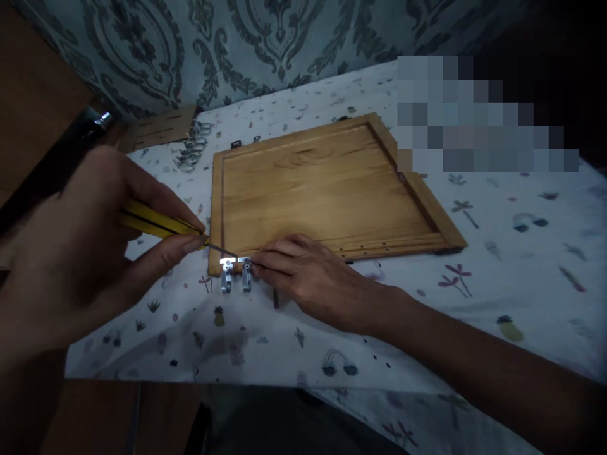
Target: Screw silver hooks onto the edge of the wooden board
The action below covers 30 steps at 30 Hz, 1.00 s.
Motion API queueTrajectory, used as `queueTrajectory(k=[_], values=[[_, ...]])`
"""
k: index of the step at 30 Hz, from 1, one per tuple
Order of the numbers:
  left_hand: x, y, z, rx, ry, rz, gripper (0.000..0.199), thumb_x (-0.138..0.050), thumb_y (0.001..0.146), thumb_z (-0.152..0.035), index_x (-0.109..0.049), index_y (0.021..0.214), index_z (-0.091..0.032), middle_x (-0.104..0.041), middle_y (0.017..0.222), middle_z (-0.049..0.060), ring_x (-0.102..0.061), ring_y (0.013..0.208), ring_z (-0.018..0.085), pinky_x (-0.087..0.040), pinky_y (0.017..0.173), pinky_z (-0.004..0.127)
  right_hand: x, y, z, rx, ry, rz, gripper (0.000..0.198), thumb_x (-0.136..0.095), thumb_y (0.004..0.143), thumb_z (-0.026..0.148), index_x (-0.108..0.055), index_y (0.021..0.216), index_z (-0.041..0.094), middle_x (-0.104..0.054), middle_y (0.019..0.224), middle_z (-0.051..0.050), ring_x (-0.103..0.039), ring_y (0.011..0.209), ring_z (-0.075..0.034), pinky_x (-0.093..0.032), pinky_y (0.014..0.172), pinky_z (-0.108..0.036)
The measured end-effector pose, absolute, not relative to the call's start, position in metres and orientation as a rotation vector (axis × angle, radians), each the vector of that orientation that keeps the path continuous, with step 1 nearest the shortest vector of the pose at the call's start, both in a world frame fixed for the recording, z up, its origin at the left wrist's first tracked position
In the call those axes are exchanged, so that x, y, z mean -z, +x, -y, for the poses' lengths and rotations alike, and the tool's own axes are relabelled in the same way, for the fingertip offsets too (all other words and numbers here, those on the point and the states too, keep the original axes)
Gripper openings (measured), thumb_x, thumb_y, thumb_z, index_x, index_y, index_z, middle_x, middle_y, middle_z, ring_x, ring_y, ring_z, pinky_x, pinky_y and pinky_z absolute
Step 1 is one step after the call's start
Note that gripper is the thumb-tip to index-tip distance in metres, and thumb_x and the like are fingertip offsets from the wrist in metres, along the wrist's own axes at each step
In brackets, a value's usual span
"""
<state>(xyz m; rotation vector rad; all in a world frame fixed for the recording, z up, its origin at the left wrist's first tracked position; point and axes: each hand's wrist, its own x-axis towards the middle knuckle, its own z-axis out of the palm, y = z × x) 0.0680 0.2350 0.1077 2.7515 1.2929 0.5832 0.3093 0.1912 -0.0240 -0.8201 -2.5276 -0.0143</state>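
Observation:
My left hand (104,234) is closed around the yellow handle of a screwdriver (164,222). Its thin shaft slants down to the right, the tip close to two small silver metal hooks (226,273). These hooks sit side by side at the near left edge of a framed wooden panel (303,189) lying flat. My right hand (303,278) rests across that near edge, its fingers together and their tips at the right-hand metal hook (246,272). The exact contact of the fingertips and of the screwdriver tip is too small and dark to make out.
A patterned white cloth (294,354) covers the surface under the panel. Behind its left corner lie several shiny metal hooks (192,148) beside a piece of cardboard (159,129). Patterned grey fabric (265,44) rises at the back. A pixelated patch hides the upper right.

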Motion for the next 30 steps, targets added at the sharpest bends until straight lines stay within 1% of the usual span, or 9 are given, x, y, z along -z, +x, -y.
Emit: queueTrajectory(k=[4,7,10,14,18,21,25,28,30], values=[[-0.100,0.068,-0.226,-0.564,2.745,-1.318,0.029,-0.062,0.089,-0.053,-0.066,0.094,-0.025,-0.072,0.089,-0.001,-0.068,0.075,0.017,-0.049,0.052,0.028,0.024,0.309,-0.191,0.035,-0.832,2.525,0.025,-0.046,0.100,0.009,-0.066,0.114,0.010,-0.070,0.123,-0.011,-0.058,0.108,-0.024,-0.043,0.089,-0.040],[-0.093,0.068,-0.224,-0.604,2.732,-1.230,0.021,-0.063,0.089,-0.045,-0.059,0.099,-0.027,-0.071,0.091,-0.003,-0.070,0.074,0.016,-0.055,0.058,0.025,0.024,0.309,-0.190,0.022,-0.836,2.518,0.026,-0.043,0.101,0.011,-0.066,0.114,0.011,-0.069,0.125,-0.010,-0.057,0.109,-0.024,-0.043,0.090,-0.040],[-0.089,0.068,-0.223,-0.649,2.737,-1.174,0.018,-0.063,0.090,-0.041,-0.056,0.099,-0.027,-0.070,0.090,-0.006,-0.070,0.072,0.013,-0.055,0.060,0.021,0.025,0.309,-0.190,-0.001,-0.833,2.521,0.027,-0.044,0.101,0.011,-0.066,0.117,0.010,-0.069,0.126,-0.011,-0.057,0.109,-0.024,-0.043,0.090,-0.040],[-0.089,0.070,-0.222,-0.615,2.740,-1.230,0.020,-0.063,0.091,-0.042,-0.059,0.097,-0.024,-0.071,0.090,-0.005,-0.069,0.071,0.012,-0.053,0.061,0.018,0.024,0.309,-0.190,0.014,-0.826,2.528,0.027,-0.045,0.100,0.008,-0.067,0.116,0.008,-0.069,0.125,-0.012,-0.058,0.108,-0.025,-0.043,0.089,-0.040],[-0.093,0.073,-0.227,-0.390,2.816,-1.283,0.020,-0.068,0.088,-0.039,-0.065,0.093,-0.019,-0.072,0.088,-0.003,-0.065,0.063,0.010,-0.050,0.058,0.016,0.023,0.309,-0.191,0.017,-0.825,2.539,0.027,-0.046,0.100,0.009,-0.067,0.116,0.008,-0.070,0.123,-0.012,-0.058,0.109,-0.025,-0.043,0.089,-0.040],[-0.094,0.075,-0.228,-0.425,2.887,-1.188,0.018,-0.068,0.089,-0.036,-0.066,0.089,-0.018,-0.071,0.083,-0.003,-0.064,0.060,0.009,-0.050,0.056,0.014,0.023,0.310,-0.190,0.021,-0.819,2.547,0.026,-0.047,0.101,0.012,-0.068,0.116,0.008,-0.069,0.122,-0.012,-0.058,0.109,-0.025,-0.043,0.091,-0.041],[-0.092,0.077,-0.224,-0.433,2.908,-1.195,0.017,-0.065,0.091,-0.035,-0.064,0.089,-0.019,-0.068,0.082,-0.003,-0.065,0.061,0.009,-0.050,0.055,0.014,0.024,0.311,-0.190,0.029,-0.825,2.541,0.028,-0.043,0.103,0.013,-0.067,0.117,0.009,-0.069,0.124,-0.012,-0.057,0.109,-0.025,-0.043,0.089,-0.040],[-0.091,0.078,-0.219,-0.464,2.874,-1.225,0.016,-0.059,0.094,-0.037,-0.058,0.096,-0.022,-0.069,0.085,-0.004,-0.066,0.061,0.010,-0.049,0.052,0.016,0.024,0.310,-0.190,0.028,-0.825,2.529,0.030,-0.041,0.104,0.014,-0.067,0.117,0.009,-0.069,0.125,-0.011,-0.057,0.108,-0.024,-0.042,0.089,-0.040],[-0.090,0.079,-0.217,-0.499,2.836,-1.227,0.014,-0.056,0.095,-0.038,-0.054,0.096,-0.025,-0.069,0.085,-0.005,-0.067,0.060,0.010,-0.047,0.049,0.018,0.024,0.309,-0.191,0.033,-0.822,2.519,0.029,-0.041,0.104,0.015,-0.067,0.117,0.009,-0.070,0.124,-0.010,-0.057,0.106,-0.024,-0.042,0.089,-0.040]])
